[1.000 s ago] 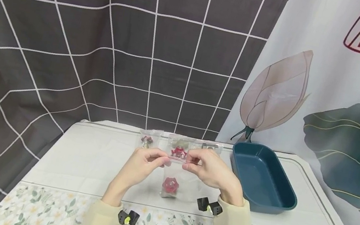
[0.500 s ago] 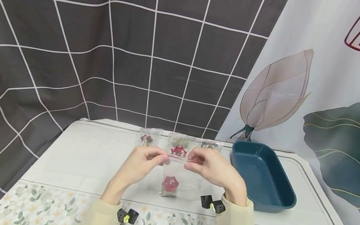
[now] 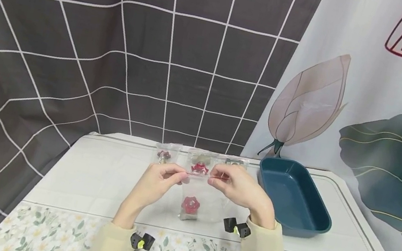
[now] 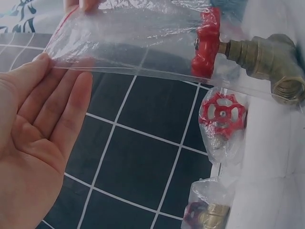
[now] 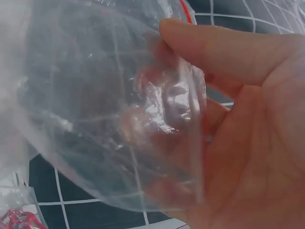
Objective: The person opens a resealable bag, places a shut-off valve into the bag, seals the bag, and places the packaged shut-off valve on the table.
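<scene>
Both hands hold up a clear zip bag (image 3: 208,201) by its red-lined top edge. My left hand (image 3: 158,183) pinches one top corner between thumb and fingers; in the left wrist view the other fingers (image 4: 71,114) stretch out below the edge. My right hand (image 3: 240,188) pinches the same edge farther right, and in the right wrist view its thumb (image 5: 214,50) lies on the near side with fingers behind the plastic. Low in the bag sits a brass valve (image 4: 259,57) with a red handwheel (image 4: 207,43). Whether the zip is sealed all along, I cannot tell.
Along the table's back lie a bagged valve with a dark red handle (image 3: 163,156), a bagged valve with a red handwheel (image 3: 199,169) and another bag (image 3: 234,163), partly hidden. A blue tray (image 3: 293,200) stands at the right. A dark grid curtain (image 3: 187,87) hangs behind.
My right hand has shifted slightly right along the bag's top edge, still pinching it. The left hand stays at its corner, and the valve hangs in nearly the same place.
</scene>
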A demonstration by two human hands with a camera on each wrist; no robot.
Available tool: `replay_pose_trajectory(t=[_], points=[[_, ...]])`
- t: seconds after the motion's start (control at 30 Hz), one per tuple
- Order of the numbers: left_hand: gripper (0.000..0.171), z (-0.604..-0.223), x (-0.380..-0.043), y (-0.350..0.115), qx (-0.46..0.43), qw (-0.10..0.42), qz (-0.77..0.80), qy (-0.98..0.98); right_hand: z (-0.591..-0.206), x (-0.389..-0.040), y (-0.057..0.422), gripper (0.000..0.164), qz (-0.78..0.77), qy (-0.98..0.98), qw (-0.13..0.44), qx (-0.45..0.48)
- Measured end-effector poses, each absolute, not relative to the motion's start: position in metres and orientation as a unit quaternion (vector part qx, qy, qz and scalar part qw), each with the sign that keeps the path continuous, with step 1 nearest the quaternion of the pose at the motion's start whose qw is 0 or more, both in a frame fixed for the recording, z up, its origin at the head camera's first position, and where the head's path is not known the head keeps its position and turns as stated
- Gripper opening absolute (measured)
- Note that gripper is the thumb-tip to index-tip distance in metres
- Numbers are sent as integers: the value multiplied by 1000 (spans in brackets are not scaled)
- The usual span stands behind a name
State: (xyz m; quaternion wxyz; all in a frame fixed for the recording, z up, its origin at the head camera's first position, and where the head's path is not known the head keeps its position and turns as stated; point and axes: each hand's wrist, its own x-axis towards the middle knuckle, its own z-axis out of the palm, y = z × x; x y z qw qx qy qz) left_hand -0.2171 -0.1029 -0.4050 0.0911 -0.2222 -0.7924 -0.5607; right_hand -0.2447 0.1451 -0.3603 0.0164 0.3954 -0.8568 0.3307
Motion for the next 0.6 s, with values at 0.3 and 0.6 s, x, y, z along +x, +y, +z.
replay_pose_trajectory(t=[0.3, 0.6], points=[[12, -404, -216, -102, -220, 90, -563, -792, -357, -242, 142, 6, 322, -860, 13, 396], [12, -405, -217, -102, -218, 90, -561, -793, -357, -242, 142, 13, 337, -849, 23, 406]])
